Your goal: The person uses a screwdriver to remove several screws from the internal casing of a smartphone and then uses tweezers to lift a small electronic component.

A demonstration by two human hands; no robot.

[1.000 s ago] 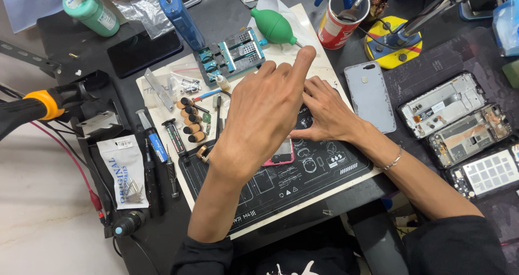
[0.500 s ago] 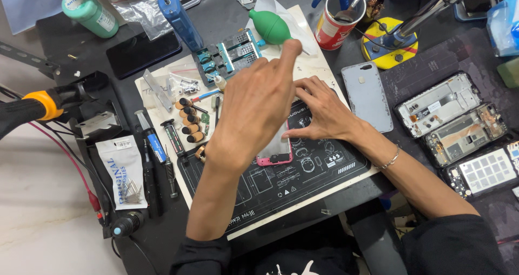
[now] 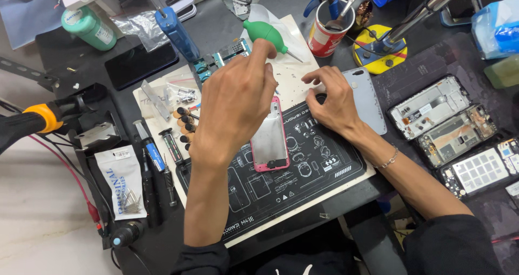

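A pink-framed phone (image 3: 270, 143) lies back side up on a black work mat (image 3: 281, 195), its metal plate showing. My left hand (image 3: 238, 102) hovers over the phone's top left edge. Its thumb and forefinger are pinched together near the top of the mat, and I cannot tell whether anything small is between them. My right hand (image 3: 332, 99) rests on the mat to the right of the phone, fingers spread, fingertips by a small dark round part (image 3: 321, 98). A grey phone back cover (image 3: 372, 99) lies just beyond that hand.
Behind the mat lie a green air blower (image 3: 265, 31), a red can of tools (image 3: 327, 34) and a blue tool handle (image 3: 175, 34). Opened phone frames (image 3: 430, 107) lie at the right. Screwdrivers (image 3: 154, 156), a white pouch (image 3: 121, 180) and an orange-handled tool (image 3: 38, 118) are at the left.
My left hand has drawn its pointing finger in to a pinch and shifted left, uncovering the pink phone. My right hand has slid away toward the mat's upper right.
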